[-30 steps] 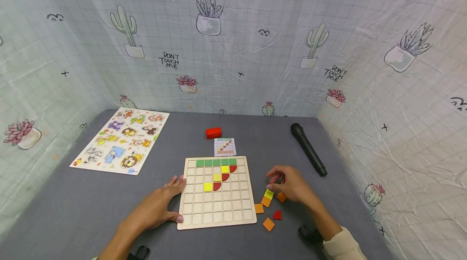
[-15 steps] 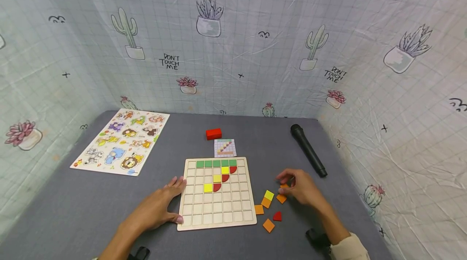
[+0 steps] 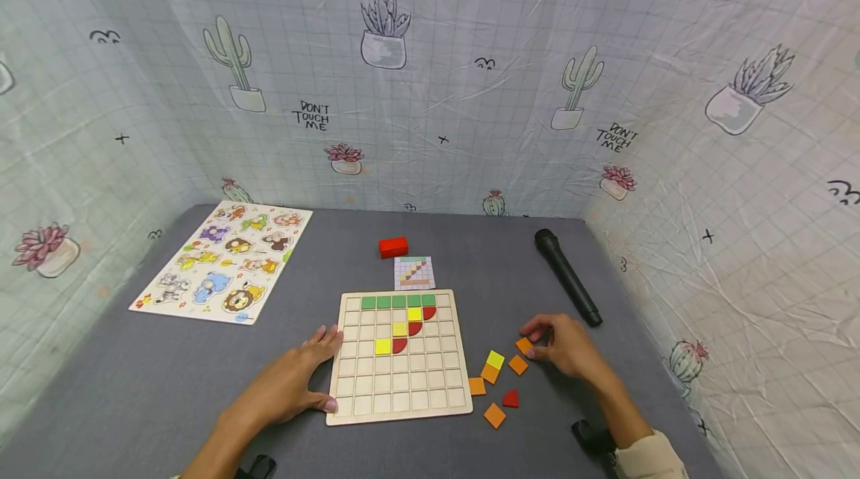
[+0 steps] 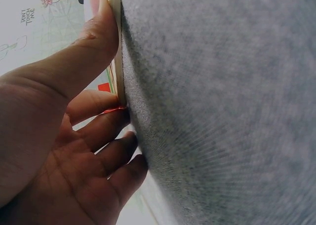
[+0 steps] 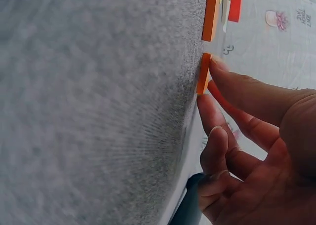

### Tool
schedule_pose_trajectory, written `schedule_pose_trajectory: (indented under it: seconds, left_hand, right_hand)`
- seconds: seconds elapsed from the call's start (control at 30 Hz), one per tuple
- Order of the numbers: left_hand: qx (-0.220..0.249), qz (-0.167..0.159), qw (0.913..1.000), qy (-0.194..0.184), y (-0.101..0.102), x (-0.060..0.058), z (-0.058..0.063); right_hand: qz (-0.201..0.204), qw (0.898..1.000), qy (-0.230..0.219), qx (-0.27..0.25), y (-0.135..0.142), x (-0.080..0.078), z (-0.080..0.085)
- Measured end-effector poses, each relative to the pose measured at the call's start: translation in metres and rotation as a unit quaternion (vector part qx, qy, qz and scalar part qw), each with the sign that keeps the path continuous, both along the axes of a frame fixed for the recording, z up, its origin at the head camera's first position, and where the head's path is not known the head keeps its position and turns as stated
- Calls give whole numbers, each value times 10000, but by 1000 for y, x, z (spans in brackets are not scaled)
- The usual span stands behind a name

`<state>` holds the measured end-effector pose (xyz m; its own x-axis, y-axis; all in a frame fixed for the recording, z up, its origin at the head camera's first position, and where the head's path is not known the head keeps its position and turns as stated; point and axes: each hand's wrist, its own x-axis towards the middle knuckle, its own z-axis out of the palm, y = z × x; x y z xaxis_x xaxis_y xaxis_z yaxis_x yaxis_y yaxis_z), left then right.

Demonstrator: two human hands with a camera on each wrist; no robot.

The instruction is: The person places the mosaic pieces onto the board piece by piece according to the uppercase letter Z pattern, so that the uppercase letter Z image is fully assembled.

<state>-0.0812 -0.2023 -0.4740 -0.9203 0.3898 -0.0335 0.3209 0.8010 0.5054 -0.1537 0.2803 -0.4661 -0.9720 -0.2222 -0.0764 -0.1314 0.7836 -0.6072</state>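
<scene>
A wooden grid board [image 3: 419, 379] lies mid-table, with green squares [image 3: 399, 302] along its far row. Yellow squares [image 3: 400, 329] and red quarter-round tiles [image 3: 414, 327] run diagonally below them. My left hand [image 3: 295, 374] rests against the board's left edge, fingers spread, thumb at the near corner. To the board's right, my right hand [image 3: 566, 348] pinches an orange square tile [image 5: 203, 74] between thumb and fingertip, low over the cloth. Around it lie more orange tiles [image 3: 494, 415], a yellow tile [image 3: 496, 358] and a red triangular tile [image 3: 510, 398].
A small pattern card [image 3: 414, 273] lies beyond the board, with a red block [image 3: 393, 247] behind it. An animal picture board [image 3: 225, 263] is at the far left. A black microphone [image 3: 568, 276] lies at the right. Patterned cloth walls [image 3: 430, 91] surround the grey table.
My right hand has shifted right and slightly nearer, away from the yellow tile, and the orange tile at its fingertips has come into view. The left hand and board stay put.
</scene>
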Motion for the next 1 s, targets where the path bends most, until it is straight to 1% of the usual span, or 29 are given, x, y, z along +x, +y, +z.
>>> schedule_pose_trajectory:
  seconds: [0.2, 0.43, 0.6, 0.7, 0.83, 1.0]
  left_hand:
    - [-11, 15, 10000, -76, -1, 0, -1]
    - [39, -31, 10000, -50, -1, 1, 0]
    - [34, 7, 10000, -89, -1, 1, 0]
    - [0, 3, 10000, -89, -2, 1, 1]
    - [0, 14, 9999, -112, -2, 0, 1]
    - [-6, -3, 10000, -56, -2, 0, 0]
  right_hand:
    - [55, 10000, -5, 16, -2, 1, 0]
    - [111, 9999, 27, 1, -8, 1, 1]
    - [80, 9998, -63, 143, -16, 1, -1]
    - [204, 9995, -50, 217, -23, 0, -1]
    - [455, 9989, -69, 104, -32, 0, 0]
    - [623, 9979, -158, -86, -37, 0, 1]
